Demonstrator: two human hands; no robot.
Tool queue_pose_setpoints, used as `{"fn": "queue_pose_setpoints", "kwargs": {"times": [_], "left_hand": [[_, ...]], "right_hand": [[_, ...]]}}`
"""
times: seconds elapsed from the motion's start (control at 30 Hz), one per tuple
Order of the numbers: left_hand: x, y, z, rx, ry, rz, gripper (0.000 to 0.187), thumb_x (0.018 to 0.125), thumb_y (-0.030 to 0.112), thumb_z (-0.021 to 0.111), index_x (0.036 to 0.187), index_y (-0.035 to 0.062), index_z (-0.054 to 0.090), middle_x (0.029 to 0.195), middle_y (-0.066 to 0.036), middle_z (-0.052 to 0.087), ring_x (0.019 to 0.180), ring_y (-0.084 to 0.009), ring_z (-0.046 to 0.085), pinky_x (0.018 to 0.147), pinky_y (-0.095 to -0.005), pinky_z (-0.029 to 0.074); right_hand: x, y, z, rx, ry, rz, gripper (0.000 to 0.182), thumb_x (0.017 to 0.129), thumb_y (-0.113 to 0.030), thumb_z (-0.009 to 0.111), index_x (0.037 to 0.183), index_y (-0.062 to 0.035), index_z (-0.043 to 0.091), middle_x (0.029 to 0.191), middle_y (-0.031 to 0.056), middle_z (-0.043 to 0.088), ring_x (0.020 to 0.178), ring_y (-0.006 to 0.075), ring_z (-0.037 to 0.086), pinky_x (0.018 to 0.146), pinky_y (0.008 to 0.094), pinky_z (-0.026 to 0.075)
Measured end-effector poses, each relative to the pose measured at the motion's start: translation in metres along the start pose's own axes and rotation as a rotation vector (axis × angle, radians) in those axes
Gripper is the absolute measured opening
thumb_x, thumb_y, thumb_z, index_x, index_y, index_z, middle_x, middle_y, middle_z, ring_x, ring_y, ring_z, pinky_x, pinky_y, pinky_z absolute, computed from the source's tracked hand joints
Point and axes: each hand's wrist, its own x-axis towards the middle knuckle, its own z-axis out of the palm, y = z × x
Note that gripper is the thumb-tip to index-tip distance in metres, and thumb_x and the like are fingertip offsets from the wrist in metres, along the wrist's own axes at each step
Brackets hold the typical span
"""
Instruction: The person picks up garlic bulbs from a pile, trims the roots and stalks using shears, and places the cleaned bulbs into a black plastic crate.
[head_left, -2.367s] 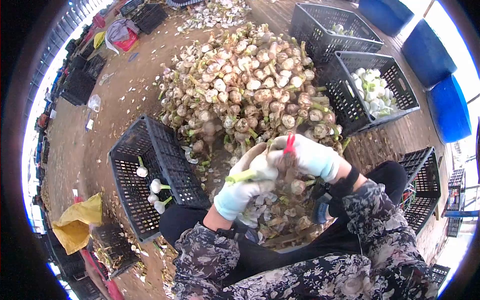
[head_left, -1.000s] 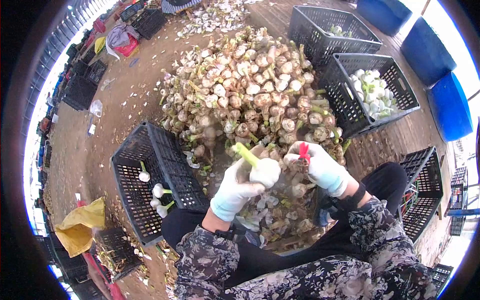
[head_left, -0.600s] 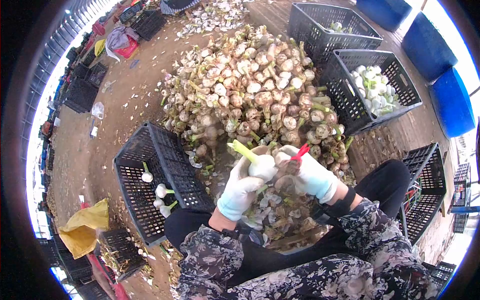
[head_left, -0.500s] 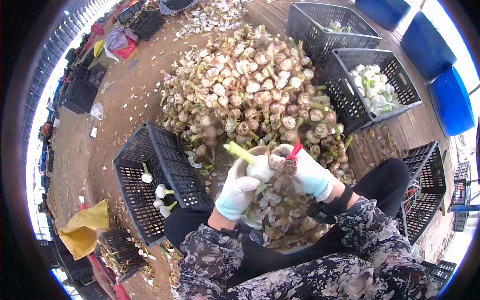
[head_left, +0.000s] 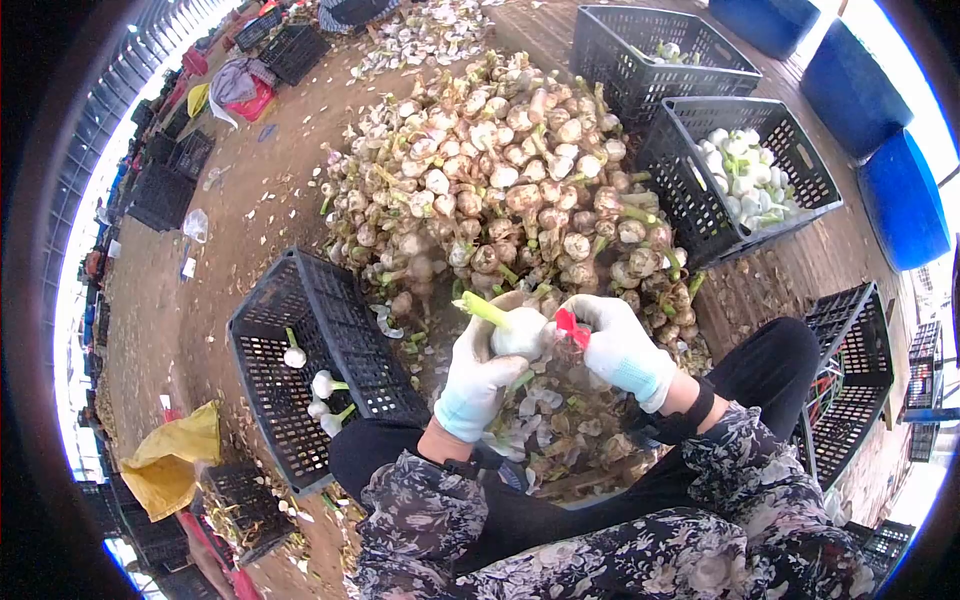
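My left hand [head_left: 472, 388], in a white and pale blue glove, is closed around a peeled white garlic bulb [head_left: 521, 334]. Its green stem points up and to the left. Just right of the bulb, my gloved right hand [head_left: 628, 352] is closed on a small red-handled tool [head_left: 571, 328]; its working end cannot be made out. Beyond both hands rises a large heap of unpeeled garlic [head_left: 500, 170]. Loose skins and scraps [head_left: 570, 430] lie below the hands, between my legs.
Left of my knee, a tilted black crate [head_left: 345, 325] holds several cleaned bulbs [head_left: 323, 383]. Another black crate [head_left: 740, 235] at the right back contains many white bulbs [head_left: 745, 175], with a further crate [head_left: 660, 80] behind it. Blue barrels [head_left: 903, 205] stand at far right.
My right hand has turned and shifted slightly right, so more of the red handle shows, lower and more tilted. The left hand keeps the bulb in nearly the same place.
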Motion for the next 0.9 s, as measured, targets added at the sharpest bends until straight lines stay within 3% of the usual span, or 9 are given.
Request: {"fn": "queue_pose_setpoints", "kwargs": {"times": [0.1, 0.2, 0.3, 0.5, 0.57, 0.63, 0.7, 0.73, 0.9], "left_hand": [[0.001, 0.001, -0.002, -0.031, -0.026, -0.031, 0.074, 0.061, 0.003, 0.066, 0.129, -0.0047, 0.036, 0.115, -0.012, 0.054, 0.105, -0.0213, 0.055, 0.094, -0.0323, 0.042], [0.001, -0.002, -0.003, -0.043, -0.042, -0.012, 0.073, 0.061, 0.004, 0.066, 0.128, -0.0052, 0.037, 0.114, -0.012, 0.054, 0.105, -0.0210, 0.055, 0.094, -0.0320, 0.042], [0.001, -0.001, 0.001, -0.096, -0.036, -0.034, 0.073, 0.061, 0.002, 0.064, 0.128, -0.0052, 0.037, 0.113, -0.012, 0.055, 0.104, -0.0208, 0.055, 0.093, -0.0316, 0.042], [0.002, -0.002, -0.005, -0.192, 0.002, -0.064, 0.076, 0.059, 0.005, 0.068, 0.129, -0.0029, 0.038, 0.115, -0.011, 0.055, 0.106, -0.0223, 0.055, 0.095, -0.0330, 0.041], [0.002, -0.004, -0.001, -0.092, 0.026, -0.002, 0.071, 0.063, 0.000, 0.061, 0.130, -0.0045, 0.036, 0.116, -0.013, 0.053, 0.105, -0.0216, 0.055, 0.094, -0.0328, 0.042], [0.002, -0.006, 0.000, 0.001, 0.028, 0.036, 0.072, 0.064, 0.001, 0.063, 0.130, -0.0045, 0.036, 0.116, -0.012, 0.053, 0.105, -0.0211, 0.055, 0.094, -0.0328, 0.043], [0.002, -0.007, 0.000, 0.091, 0.037, 0.077, 0.072, 0.064, 0.003, 0.065, 0.130, -0.0045, 0.036, 0.116, -0.012, 0.053, 0.105, -0.0206, 0.055, 0.093, -0.0328, 0.043], [0.003, -0.006, -0.001, 0.142, 0.029, 0.083, 0.072, 0.064, 0.004, 0.067, 0.129, -0.0047, 0.036, 0.116, -0.013, 0.053, 0.105, -0.0203, 0.054, 0.093, -0.0329, 0.043], [0.000, -0.004, -0.003, 0.029, -0.033, 0.016, 0.070, 0.064, 0.004, 0.065, 0.128, -0.0051, 0.038, 0.114, -0.013, 0.054, 0.105, -0.0206, 0.055, 0.092, -0.0324, 0.044]], "right_hand": [[0.004, 0.004, -0.003, 0.022, -0.002, 0.108, 0.021, 0.085, -0.018, 0.062, 0.097, -0.0011, 0.061, 0.083, 0.0114, 0.064, 0.072, 0.0117, 0.057, 0.062, 0.0279, 0.045], [-0.001, -0.023, -0.012, 0.624, -0.099, 0.283, 0.028, 0.088, -0.026, 0.061, 0.098, -0.0005, 0.060, 0.084, 0.0022, 0.063, 0.074, 0.0057, 0.056, 0.062, 0.0226, 0.047], [0.004, -0.011, -0.004, 0.381, -0.127, 0.138, 0.028, 0.088, -0.025, 0.061, 0.099, 0.0005, 0.060, 0.083, 0.0010, 0.061, 0.074, 0.0066, 0.057, 0.063, 0.0222, 0.048], [-0.003, -0.011, -0.008, 0.603, -0.004, 0.212, 0.023, 0.087, -0.024, 0.062, 0.089, -0.0008, 0.063, 0.080, -0.0005, 0.062, 0.072, 0.0056, 0.054, 0.063, 0.0222, 0.045], [-0.002, -0.004, -0.006, 0.378, 0.026, 0.101, 0.022, 0.087, -0.024, 0.062, 0.089, -0.0019, 0.064, 0.076, -0.0023, 0.061, 0.070, 0.0058, 0.054, 0.062, 0.0229, 0.045], [-0.002, -0.009, 0.002, 0.470, 0.060, 0.203, 0.023, 0.084, -0.024, 0.065, 0.087, -0.0013, 0.064, 0.071, 0.0023, 0.063, 0.065, 0.0113, 0.058, 0.060, 0.0257, 0.046], [-0.006, -0.018, 0.003, -0.083, 0.129, 0.005, 0.025, 0.079, -0.023, 0.068, 0.084, 0.0008, 0.063, 0.070, 0.0123, 0.064, 0.062, 0.0196, 0.060, 0.059, 0.0299, 0.046], [-0.006, -0.016, 0.003, -0.075, 0.134, -0.017, 0.025, 0.075, -0.022, 0.069, 0.083, 0.0015, 0.063, 0.070, 0.0197, 0.061, 0.063, 0.0249, 0.061, 0.060, 0.0326, 0.046], [-0.001, -0.013, 0.000, -0.159, 0.065, -0.023, 0.023, 0.077, -0.018, 0.066, 0.087, 0.0017, 0.062, 0.070, 0.0188, 0.061, 0.063, 0.0224, 0.060, 0.060, 0.0313, 0.046]]}}
